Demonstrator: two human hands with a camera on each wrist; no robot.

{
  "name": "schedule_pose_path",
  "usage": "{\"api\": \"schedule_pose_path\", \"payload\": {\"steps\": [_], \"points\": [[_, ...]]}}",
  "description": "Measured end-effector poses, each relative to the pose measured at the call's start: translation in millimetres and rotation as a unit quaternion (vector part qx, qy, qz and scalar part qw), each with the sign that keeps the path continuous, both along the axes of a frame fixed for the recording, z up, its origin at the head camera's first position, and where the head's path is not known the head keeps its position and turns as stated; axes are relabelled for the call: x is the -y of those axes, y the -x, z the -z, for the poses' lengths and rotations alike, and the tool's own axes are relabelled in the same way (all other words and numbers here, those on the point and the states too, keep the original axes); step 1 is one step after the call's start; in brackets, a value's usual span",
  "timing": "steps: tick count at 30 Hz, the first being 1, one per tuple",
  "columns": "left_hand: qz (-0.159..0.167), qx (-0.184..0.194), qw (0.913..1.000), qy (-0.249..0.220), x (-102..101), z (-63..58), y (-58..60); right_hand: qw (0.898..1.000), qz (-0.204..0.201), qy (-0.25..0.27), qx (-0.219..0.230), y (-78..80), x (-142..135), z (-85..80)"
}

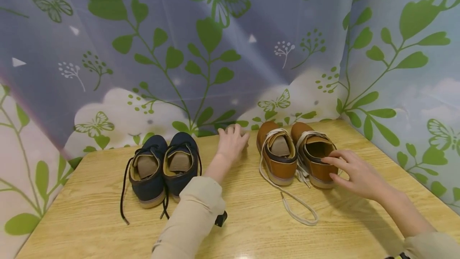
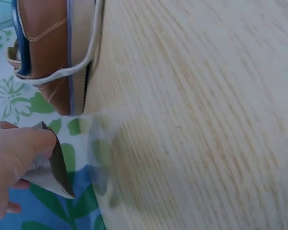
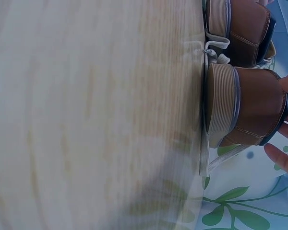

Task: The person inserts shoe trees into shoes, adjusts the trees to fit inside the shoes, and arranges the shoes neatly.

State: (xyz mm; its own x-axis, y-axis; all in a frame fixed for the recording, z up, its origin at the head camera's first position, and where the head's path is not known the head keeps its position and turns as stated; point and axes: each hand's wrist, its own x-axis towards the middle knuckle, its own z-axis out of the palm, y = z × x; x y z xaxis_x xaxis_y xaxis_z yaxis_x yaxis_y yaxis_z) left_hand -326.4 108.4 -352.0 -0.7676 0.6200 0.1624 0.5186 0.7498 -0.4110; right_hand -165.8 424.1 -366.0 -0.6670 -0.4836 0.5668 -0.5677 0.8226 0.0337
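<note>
At the back edge of the table, my left hand (image 1: 231, 143) pinches a folded grey-brown shoe insert (image 2: 53, 175) between thumb and fingers. The insert is hidden in the head view. My right hand (image 1: 359, 175) is at the heel of the right brown shoe (image 1: 320, 167), its fingers spread about the collar and touching it. Dark lining shows inside that shoe. Close beside it on the left stands the other brown shoe (image 1: 278, 167), with a similar grey-brown piece inside. Both have pale laces, and one long lace (image 1: 302, 217) trails across the wood in front.
Left of my left arm, two navy shoes (image 1: 149, 185) stand side by side with dark laces hanging down and grey-brown pieces inside. A leaf-and-butterfly printed cloth (image 1: 172, 31) hangs behind the wooden table (image 1: 251, 235) and along its sides.
</note>
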Motion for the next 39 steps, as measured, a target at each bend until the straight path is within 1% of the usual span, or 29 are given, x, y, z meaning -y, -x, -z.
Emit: {"api": "schedule_pose_path", "payload": {"steps": [5,8,11,14,17,20,24,28,31,33,39], "points": [[0.047,-0.048,0.9973,-0.030,-0.2,-4.7,-2.6,1.000,0.003,-0.001,0.003,0.0,-0.1,0.3],[0.069,-0.052,0.9943,-0.062,-0.4,-6.3,-4.0,1.000,0.006,-0.001,0.005,-0.5,0.0,0.7],[0.081,-0.047,0.9914,-0.091,0.1,-8.3,-5.2,1.000,0.007,-0.003,0.007,-0.7,-0.1,0.9],[0.088,-0.052,0.9898,-0.099,1.9,-10.3,-6.3,1.000,0.008,-0.005,0.009,-0.4,-0.5,1.3],[0.101,-0.073,0.9877,-0.095,5.0,-11.4,-6.1,1.000,0.008,-0.005,0.008,0.0,-0.8,1.7],[0.119,-0.094,0.9829,-0.104,8.7,-12.7,-5.6,1.000,0.004,-0.003,0.006,0.3,-1.2,2.3],[0.145,-0.119,0.9717,-0.143,11.7,-18.2,-6.3,1.000,0.003,0.000,0.006,0.4,-0.9,2.2],[0.164,-0.144,0.9568,-0.191,11.4,-25.8,-7.1,1.000,0.015,0.005,0.014,-1.3,0.9,1.9],[0.175,-0.156,0.9461,-0.223,10.0,-30.5,-7.5,1.000,0.022,0.008,0.017,-2.1,1.5,1.9],[0.184,-0.155,0.9398,-0.243,9.2,-33.2,-8.2,1.000,0.023,0.009,0.014,-2.2,1.1,1.7],[0.218,-0.129,0.9221,-0.292,5.4,-41.4,-12.6,1.000,0.026,0.008,-0.002,-1.7,-1.0,0.7]]}}
